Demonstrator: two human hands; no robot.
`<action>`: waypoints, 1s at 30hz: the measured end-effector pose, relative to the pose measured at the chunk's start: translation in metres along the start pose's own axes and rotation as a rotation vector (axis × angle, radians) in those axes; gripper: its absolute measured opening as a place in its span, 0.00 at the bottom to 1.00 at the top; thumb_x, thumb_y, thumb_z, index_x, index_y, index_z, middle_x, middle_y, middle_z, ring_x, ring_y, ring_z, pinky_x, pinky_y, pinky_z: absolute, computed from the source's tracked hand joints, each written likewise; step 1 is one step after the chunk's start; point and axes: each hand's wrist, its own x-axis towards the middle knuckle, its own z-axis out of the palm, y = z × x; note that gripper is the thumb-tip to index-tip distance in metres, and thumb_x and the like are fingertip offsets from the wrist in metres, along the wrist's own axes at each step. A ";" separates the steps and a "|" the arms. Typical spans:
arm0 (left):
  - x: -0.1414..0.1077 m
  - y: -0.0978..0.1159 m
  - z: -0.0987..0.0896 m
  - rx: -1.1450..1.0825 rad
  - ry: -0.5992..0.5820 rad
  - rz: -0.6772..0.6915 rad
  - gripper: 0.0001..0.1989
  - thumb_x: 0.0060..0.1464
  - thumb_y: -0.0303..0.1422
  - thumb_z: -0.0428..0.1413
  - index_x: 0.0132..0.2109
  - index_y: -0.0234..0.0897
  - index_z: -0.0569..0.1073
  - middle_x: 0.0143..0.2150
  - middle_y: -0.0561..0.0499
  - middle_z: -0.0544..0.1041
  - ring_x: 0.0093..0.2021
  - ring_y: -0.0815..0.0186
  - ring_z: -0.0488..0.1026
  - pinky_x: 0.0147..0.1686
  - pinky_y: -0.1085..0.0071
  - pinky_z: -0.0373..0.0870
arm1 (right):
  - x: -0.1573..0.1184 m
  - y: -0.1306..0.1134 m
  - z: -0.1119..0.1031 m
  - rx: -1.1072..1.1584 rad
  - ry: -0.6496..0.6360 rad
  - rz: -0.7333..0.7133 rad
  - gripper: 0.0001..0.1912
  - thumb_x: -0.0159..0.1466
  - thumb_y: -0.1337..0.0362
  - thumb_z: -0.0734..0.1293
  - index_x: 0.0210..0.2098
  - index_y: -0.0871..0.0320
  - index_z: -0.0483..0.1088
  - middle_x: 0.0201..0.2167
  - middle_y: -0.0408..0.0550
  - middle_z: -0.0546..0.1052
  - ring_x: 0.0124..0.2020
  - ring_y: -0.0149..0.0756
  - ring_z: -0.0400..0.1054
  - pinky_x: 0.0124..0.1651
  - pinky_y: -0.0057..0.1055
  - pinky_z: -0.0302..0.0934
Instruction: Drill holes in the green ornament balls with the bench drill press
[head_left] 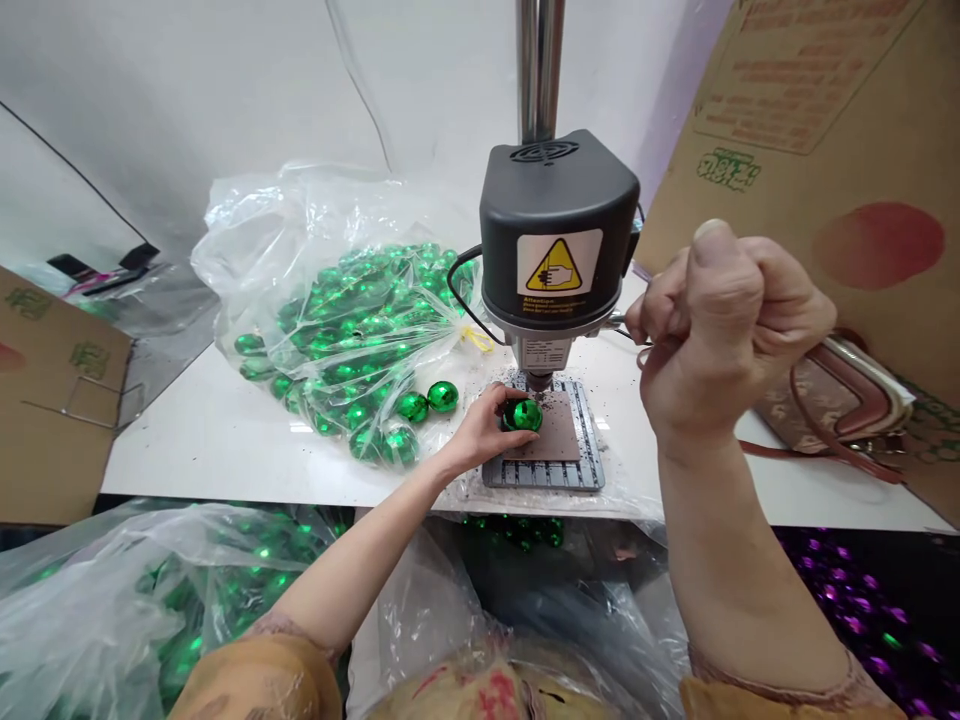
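Observation:
My left hand [487,430] grips a shiny green ball [527,414] between thumb and fingers, low over the base plate [591,440] of a small drill press [559,215]. The ball sits beside the chuck [538,380], slightly below it. Raised at the right of the machine, my right hand [735,320] is closed in a fist around the press's feed handle [619,320]; most of the handle is hidden behind the fingers. A brownish square board [551,440] lies on the base plate, with dark shavings scattered around.
A clear bag [300,230] of green balls lies on the white table [180,440], two loose green balls [442,396] by it. Cardboard boxes [52,400] stand at both sides. A patterned handbag [817,400] rests at right. Purple balls [855,600] show below.

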 end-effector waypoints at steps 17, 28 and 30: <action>-0.008 -0.012 0.045 -0.116 0.198 -0.064 0.28 0.46 0.39 0.70 0.52 0.39 0.71 0.51 0.44 0.76 0.53 0.53 0.73 0.55 0.54 0.68 | -0.005 -0.002 0.000 -0.024 -0.010 -0.011 0.25 0.63 0.61 0.66 0.15 0.56 0.51 0.11 0.35 0.55 0.14 0.22 0.48 0.19 0.31 0.44; -0.007 -0.022 0.047 -0.165 0.179 -0.056 0.28 0.46 0.40 0.70 0.52 0.40 0.70 0.51 0.45 0.75 0.54 0.54 0.72 0.56 0.55 0.68 | -0.033 0.011 -0.018 0.001 -0.027 -0.182 0.27 0.62 0.69 0.63 0.17 0.59 0.41 0.13 0.36 0.50 0.15 0.17 0.46 0.18 0.25 0.41; -0.008 -0.022 0.048 -0.177 0.179 -0.056 0.28 0.46 0.40 0.70 0.52 0.40 0.70 0.51 0.45 0.75 0.54 0.54 0.72 0.56 0.55 0.68 | -0.034 0.014 -0.019 0.014 -0.021 -0.242 0.26 0.62 0.71 0.63 0.18 0.59 0.40 0.13 0.36 0.50 0.15 0.17 0.46 0.18 0.24 0.43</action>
